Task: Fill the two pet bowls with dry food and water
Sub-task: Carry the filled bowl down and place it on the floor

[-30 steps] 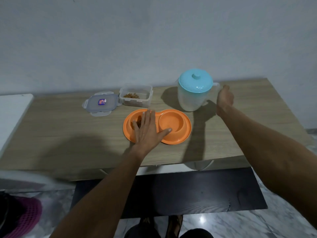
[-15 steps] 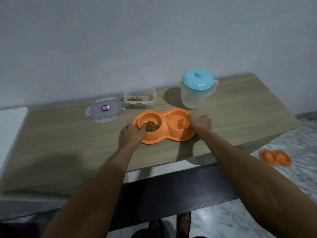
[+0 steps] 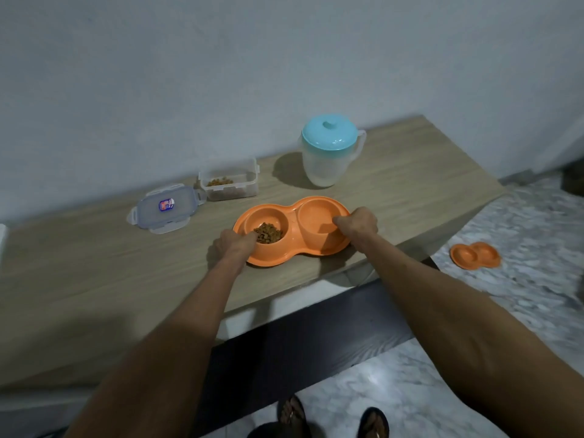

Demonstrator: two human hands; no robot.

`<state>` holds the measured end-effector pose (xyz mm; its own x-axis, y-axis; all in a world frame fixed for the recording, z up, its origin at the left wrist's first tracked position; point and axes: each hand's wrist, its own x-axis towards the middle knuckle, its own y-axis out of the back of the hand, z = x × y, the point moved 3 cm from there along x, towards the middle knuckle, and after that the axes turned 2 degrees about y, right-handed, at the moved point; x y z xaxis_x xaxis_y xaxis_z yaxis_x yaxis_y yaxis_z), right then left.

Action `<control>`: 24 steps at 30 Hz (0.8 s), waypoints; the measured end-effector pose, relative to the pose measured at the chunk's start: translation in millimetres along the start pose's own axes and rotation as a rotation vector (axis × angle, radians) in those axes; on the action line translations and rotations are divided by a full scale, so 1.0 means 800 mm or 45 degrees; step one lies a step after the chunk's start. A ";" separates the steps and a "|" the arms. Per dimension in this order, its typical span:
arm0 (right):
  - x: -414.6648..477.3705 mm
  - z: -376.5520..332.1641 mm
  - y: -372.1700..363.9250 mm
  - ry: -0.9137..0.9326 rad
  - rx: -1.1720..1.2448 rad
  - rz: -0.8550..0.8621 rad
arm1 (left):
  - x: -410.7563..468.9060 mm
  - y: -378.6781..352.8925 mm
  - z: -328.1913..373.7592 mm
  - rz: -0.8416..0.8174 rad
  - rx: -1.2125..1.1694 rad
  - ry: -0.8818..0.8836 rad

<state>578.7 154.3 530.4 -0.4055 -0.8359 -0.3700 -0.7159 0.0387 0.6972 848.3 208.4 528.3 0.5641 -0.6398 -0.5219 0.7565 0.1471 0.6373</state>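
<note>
Head view: grips orange double pet bowl [image 3: 294, 223], just in front of lidded pitcher [image 3: 328, 156], with left hand [image 3: 235, 245] and right hand [image 3: 360, 221] curled over opposite rims; kibble [image 3: 268, 233] in, water impossible to confirm.

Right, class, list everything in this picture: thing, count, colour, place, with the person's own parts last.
double bowl: 1, orange, table's near edge
dry food: 1 heap, brown, bowl's left cup
spare double bowl: 1, orange, floor at right
jug: 1, clear, blue lid, behind bowl
food box: 1, clear, left of jug
box lid: 1, clear, left of box
table: 1, pale wood, against wall
feet: 2, in dark sandals, on floor
left hand: 1, grips bowl's left end
right hand: 1, grips bowl's right end
</note>
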 end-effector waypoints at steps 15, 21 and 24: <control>0.024 0.174 0.238 -0.057 0.247 0.196 | -0.171 -0.182 0.119 -0.109 -0.052 -0.268; 0.053 0.291 0.372 -0.095 0.277 0.244 | -0.283 -0.312 0.162 -0.139 -0.038 -0.335; 0.072 0.349 0.440 -0.116 0.269 0.287 | -0.339 -0.387 0.183 -0.218 -0.049 -0.359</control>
<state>144.7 272.4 583.2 -0.6100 -0.7409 -0.2808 -0.7003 0.3384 0.6285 413.1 225.9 555.4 0.3181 -0.8405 -0.4386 0.8473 0.0445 0.5293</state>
